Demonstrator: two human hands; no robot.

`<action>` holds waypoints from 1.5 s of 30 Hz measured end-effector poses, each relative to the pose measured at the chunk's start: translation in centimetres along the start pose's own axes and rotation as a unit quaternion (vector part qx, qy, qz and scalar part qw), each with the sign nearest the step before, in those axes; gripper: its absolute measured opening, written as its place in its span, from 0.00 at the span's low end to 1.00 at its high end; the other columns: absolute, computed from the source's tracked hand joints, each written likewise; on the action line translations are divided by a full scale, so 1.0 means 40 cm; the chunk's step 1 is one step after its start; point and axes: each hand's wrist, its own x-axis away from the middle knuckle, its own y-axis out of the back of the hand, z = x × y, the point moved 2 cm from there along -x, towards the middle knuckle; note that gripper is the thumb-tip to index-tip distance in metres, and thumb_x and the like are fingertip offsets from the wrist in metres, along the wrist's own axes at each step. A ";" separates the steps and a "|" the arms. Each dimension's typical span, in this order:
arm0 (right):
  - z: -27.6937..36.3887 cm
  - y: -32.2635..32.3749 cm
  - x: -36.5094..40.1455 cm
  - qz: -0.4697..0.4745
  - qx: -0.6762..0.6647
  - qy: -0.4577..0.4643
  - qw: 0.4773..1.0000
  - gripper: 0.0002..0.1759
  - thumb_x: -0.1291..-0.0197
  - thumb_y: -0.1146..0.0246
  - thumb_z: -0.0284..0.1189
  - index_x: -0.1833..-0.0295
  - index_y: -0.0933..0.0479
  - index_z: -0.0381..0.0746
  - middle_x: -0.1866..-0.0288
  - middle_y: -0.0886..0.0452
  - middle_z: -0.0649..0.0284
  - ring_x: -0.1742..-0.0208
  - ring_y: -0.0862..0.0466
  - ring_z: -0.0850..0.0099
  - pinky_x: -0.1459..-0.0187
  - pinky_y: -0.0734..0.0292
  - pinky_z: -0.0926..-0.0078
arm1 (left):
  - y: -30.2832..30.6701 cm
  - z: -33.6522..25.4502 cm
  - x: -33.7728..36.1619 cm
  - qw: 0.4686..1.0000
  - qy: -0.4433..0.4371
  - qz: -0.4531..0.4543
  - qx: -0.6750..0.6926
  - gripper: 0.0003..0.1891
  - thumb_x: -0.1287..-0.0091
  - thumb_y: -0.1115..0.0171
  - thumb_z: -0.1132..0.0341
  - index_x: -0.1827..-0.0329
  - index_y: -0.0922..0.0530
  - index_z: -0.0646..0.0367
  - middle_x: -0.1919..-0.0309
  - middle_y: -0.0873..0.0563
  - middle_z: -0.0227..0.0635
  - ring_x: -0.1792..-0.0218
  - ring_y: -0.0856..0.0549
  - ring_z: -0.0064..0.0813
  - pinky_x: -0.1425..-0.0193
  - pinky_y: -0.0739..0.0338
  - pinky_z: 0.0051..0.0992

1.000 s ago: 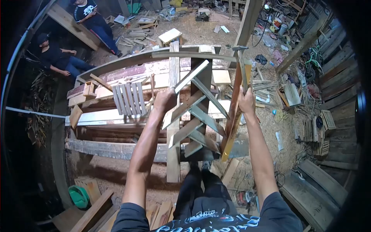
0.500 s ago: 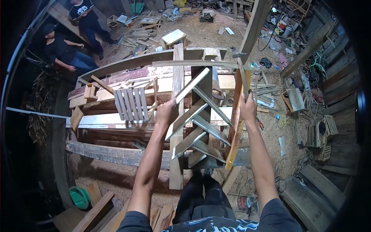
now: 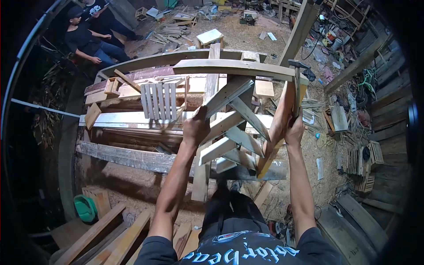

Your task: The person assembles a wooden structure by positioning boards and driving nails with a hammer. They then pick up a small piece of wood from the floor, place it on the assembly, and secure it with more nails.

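Note:
My left hand (image 3: pixel 196 129) is wrapped round the end of a slanted board of a wooden frame (image 3: pixel 227 97), left of centre. The frame has several slats joined in a zigzag, with a long board (image 3: pixel 238 67) across its far end and an orange-brown board (image 3: pixel 279 126) on its right side. In my right hand (image 3: pixel 295 130) is a hammer (image 3: pixel 297 81), held by the handle with its head up, close beside the orange-brown board. Where the hand meets that board is partly hidden.
Under the frame stands a workbench of long planks (image 3: pixel 128 157). A small slatted panel (image 3: pixel 159 101) lies on it. Two people (image 3: pixel 86 42) are at the far left. A post (image 3: pixel 300 33) rises at the back right. Loose boards (image 3: pixel 128 238) lie at lower left.
The frame's far end has been lifted and tilted, showing more of the long board's face. The hammer and right hand have shifted slightly right. The whole view has shifted.

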 end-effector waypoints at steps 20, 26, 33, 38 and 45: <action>0.104 0.182 0.313 -0.098 -0.095 0.025 0.990 0.27 0.29 0.43 0.22 0.26 0.37 0.32 0.46 0.18 0.40 0.46 0.13 0.59 0.50 0.20 0.67 | 0.120 -0.071 0.274 0.976 -0.133 -0.158 0.076 0.22 0.38 0.41 0.78 0.38 0.21 0.58 0.49 0.13 0.52 0.49 0.12 0.51 0.48 0.15 0.42; 0.140 0.207 0.378 -0.069 -0.073 -0.020 0.995 0.26 0.28 0.40 0.28 0.29 0.35 0.34 0.45 0.17 0.44 0.44 0.14 0.59 0.47 0.22 0.68 | 0.166 -0.070 0.277 0.990 -0.031 -0.086 0.106 0.30 0.44 0.27 0.67 0.37 0.28 0.55 0.53 0.13 0.52 0.55 0.12 0.53 0.53 0.16 0.45; 0.119 0.257 0.465 -0.045 -0.100 -0.008 0.994 0.23 0.32 0.42 0.20 0.32 0.31 0.35 0.54 0.16 0.52 0.54 0.14 0.64 0.51 0.22 0.70 | 0.211 -0.091 0.205 0.985 -0.032 0.151 0.076 0.44 0.50 0.24 0.60 0.30 0.34 0.66 0.37 0.25 0.56 0.33 0.29 0.56 0.29 0.34 0.49; 0.133 0.280 0.526 -0.105 -0.078 0.059 0.990 0.25 0.42 0.47 0.17 0.37 0.27 0.35 0.53 0.19 0.52 0.55 0.16 0.57 0.48 0.22 0.68 | 0.195 -0.081 0.277 0.979 -0.006 0.139 0.152 0.41 0.47 0.34 0.62 0.30 0.38 0.70 0.37 0.29 0.59 0.32 0.33 0.57 0.23 0.43 0.45; 0.144 0.350 0.631 -0.022 -0.199 -0.099 0.975 0.08 0.39 0.40 0.24 0.56 0.22 0.34 0.71 0.26 0.73 0.69 0.28 0.84 0.67 0.30 0.80 | 0.230 -0.086 0.327 0.982 -0.046 0.113 0.143 0.41 0.47 0.37 0.65 0.28 0.39 0.68 0.37 0.28 0.63 0.34 0.31 0.61 0.26 0.38 0.46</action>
